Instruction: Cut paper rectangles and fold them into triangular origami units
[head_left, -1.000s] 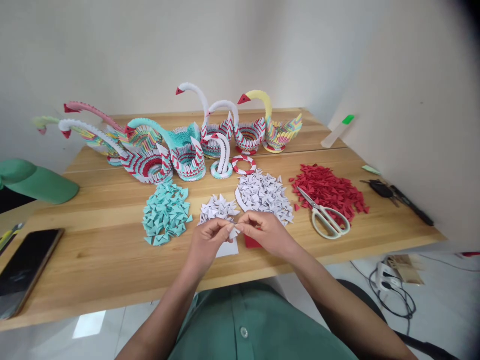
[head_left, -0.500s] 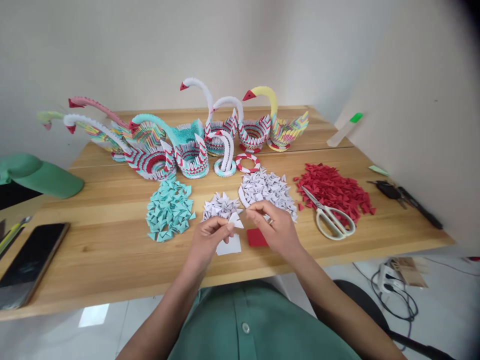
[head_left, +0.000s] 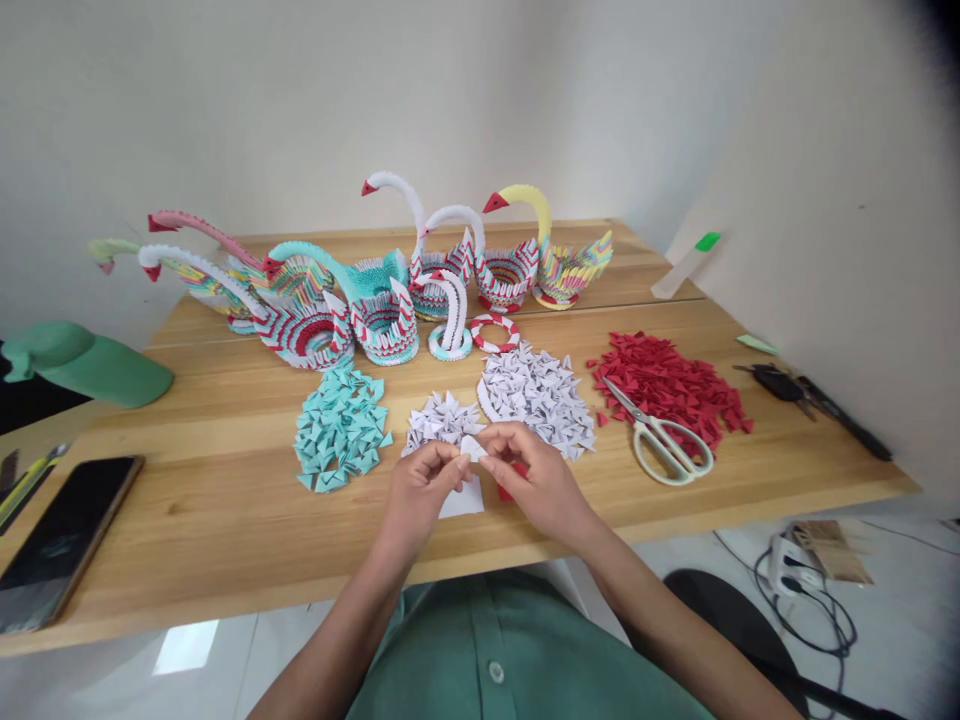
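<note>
Between my two hands is a small folded piece of white paper (head_left: 472, 448), held above the table. My left hand (head_left: 421, 485) pinches its left side between thumb and fingers. My right hand (head_left: 534, 478) pinches the right side. Below them lie a stack of white paper slips (head_left: 463, 500) and some red paper (head_left: 510, 482), partly covered by my right hand. Just behind my hands are a small pile of white folded triangles (head_left: 442, 418) and a larger white pile (head_left: 538, 398).
Turquoise triangles (head_left: 341, 430) lie left, red triangles (head_left: 667, 385) right, with scissors (head_left: 664, 435) against the red pile. Several paper swans (head_left: 386, 320) stand behind, beside a red-and-white ring (head_left: 495, 333). A phone (head_left: 67, 540) and green bottle (head_left: 97, 365) are far left; keys (head_left: 780, 383) far right.
My right hand has come left and now grips the white paper together with my left hand. The paper looks folded more narrowly. The whole view has shifted slightly.
</note>
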